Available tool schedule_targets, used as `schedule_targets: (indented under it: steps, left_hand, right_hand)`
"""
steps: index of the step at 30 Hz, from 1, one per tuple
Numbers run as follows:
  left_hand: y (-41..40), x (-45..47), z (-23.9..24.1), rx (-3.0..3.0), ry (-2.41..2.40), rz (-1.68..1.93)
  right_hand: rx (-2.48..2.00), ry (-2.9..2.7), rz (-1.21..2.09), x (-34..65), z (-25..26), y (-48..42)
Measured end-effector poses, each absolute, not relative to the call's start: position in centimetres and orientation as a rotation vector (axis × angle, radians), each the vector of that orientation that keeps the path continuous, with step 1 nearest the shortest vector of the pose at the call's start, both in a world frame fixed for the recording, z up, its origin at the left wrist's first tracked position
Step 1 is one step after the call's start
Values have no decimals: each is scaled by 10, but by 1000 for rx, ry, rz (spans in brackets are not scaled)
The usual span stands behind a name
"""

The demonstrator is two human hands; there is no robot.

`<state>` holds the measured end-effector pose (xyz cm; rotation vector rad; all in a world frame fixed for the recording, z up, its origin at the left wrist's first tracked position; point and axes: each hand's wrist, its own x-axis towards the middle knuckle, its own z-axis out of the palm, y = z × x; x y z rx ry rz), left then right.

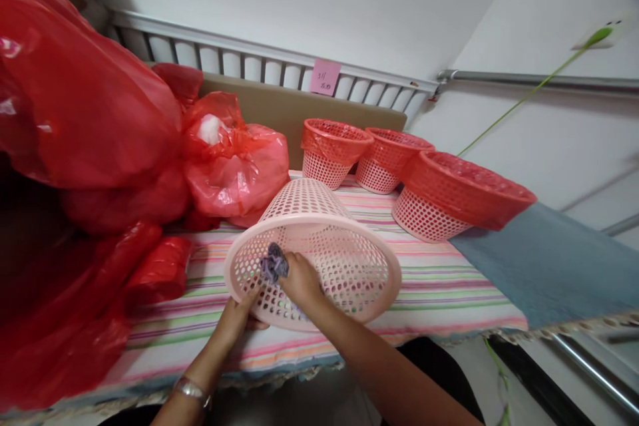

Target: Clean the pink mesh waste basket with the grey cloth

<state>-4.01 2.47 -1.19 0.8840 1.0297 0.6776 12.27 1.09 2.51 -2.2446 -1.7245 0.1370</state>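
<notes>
A pale pink perforated plastic basket (319, 226) lies on its side on the striped cloth, its mouth facing me. My right hand (299, 279) reaches inside the basket, closed on a crumpled purple-grey cloth (273, 262) pressed against the inner wall. My left hand (233, 321) grips the lower rim of the basket from outside, fingers curled on the edge. A metal watch (192, 391) sits on my left wrist.
Three baskets lined with red bags (333, 140) (392, 150) (462, 186) stand at the back right. Filled red plastic bags (234, 160) (74, 113) crowd the left. A striped cloth (439, 286) and a blue cloth (544, 266) cover the surface below a white railing (259, 60).
</notes>
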Motion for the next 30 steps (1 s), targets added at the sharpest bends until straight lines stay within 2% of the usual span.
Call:
schedule_targets:
  steps: [8,17,23,30]
  left_hand:
    - [23,-43,-11,887,966,641]
    - [38,-56,12,1000,1049,663]
    - [32,-50,5,861,1017,710]
    - [27,-51,-4,837,962,757]
  right_hand:
    - [-2352,-1556,-32,172,21,104]
    - [-2370,-1559,42,185,15,115]
    - [-2351,-1630,158,160,28,85]
    - [-2067,-2049,223,105,25,-25]
